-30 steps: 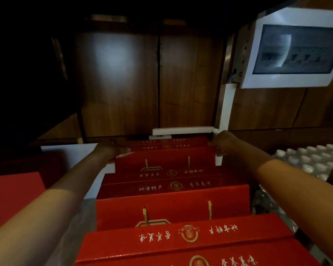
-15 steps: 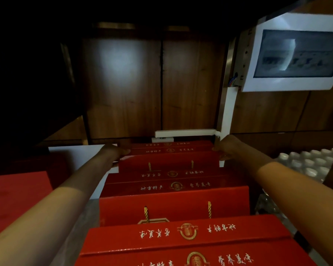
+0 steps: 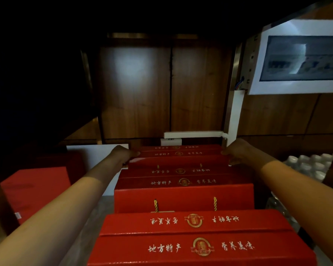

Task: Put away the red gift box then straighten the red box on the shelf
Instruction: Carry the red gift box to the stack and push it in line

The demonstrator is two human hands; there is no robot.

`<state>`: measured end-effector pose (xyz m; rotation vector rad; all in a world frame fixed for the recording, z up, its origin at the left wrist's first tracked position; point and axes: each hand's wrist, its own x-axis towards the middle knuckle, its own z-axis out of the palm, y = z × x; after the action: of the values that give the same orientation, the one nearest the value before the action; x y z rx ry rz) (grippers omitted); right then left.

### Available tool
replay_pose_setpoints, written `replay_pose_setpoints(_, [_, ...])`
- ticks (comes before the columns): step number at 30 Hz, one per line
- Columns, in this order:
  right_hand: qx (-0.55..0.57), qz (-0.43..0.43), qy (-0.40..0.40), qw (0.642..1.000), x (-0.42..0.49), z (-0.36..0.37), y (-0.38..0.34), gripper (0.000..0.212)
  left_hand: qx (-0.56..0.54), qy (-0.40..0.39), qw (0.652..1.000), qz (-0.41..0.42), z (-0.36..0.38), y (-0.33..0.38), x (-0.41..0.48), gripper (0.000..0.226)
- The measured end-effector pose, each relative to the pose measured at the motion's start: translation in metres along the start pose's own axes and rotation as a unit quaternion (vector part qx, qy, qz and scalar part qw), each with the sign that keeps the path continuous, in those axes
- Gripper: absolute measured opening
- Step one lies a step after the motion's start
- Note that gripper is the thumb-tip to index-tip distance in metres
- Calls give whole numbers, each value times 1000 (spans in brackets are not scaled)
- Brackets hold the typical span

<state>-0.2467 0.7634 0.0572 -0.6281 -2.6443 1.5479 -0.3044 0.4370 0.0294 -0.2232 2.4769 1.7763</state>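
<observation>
Since a second ago the hands have hardly shifted; the view has tipped down a little, so the row of boxes sits lower and the fuse panel (image 3: 300, 58) shows more of its white frame.

Head view: both arms reach out along a row of red gift boxes. The left hand (image 3: 123, 153) is pressed against the left end of the far box (image 3: 179, 153), the right hand (image 3: 238, 149) against its right end, so the box is clamped between the two palms. It sits at the back of the row, just under a white strip (image 3: 193, 134) on the dark wood wall (image 3: 135, 93).

To finish the step well, I judge the push should be even from both sides, sliding the box until its long edge runs parallel with the box in front (image 3: 178, 170), rather than lifting it.

The boxes are smooth card, long and flat-topped, with gold print and twisted gold cord handles (image 3: 155, 205). White bottle caps (image 3: 311, 163) cluster at the right; another red box (image 3: 35, 191) lies at the left, with a matte look
</observation>
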Motion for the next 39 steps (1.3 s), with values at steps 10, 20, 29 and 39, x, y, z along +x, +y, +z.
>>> replay_pose_setpoints(10, [-5,7,1,1000,-14,-1,0,36,86,31,996,12,4,3,-6,20])
replay_pose_setpoints(20, [-102,-8,28,994,-9,2,2,13,233,59,969,58,0,2,-11,34])
replay_pose_setpoints(29, [-270,-82,-55,958,-50,-3,-15,34,415,7,902,121,1,19,-74,41])
replay_pose_setpoints(39, [-384,-186,-93,900,-126,25,-15,48,497,-35,857,132,-16,5,-147,57])
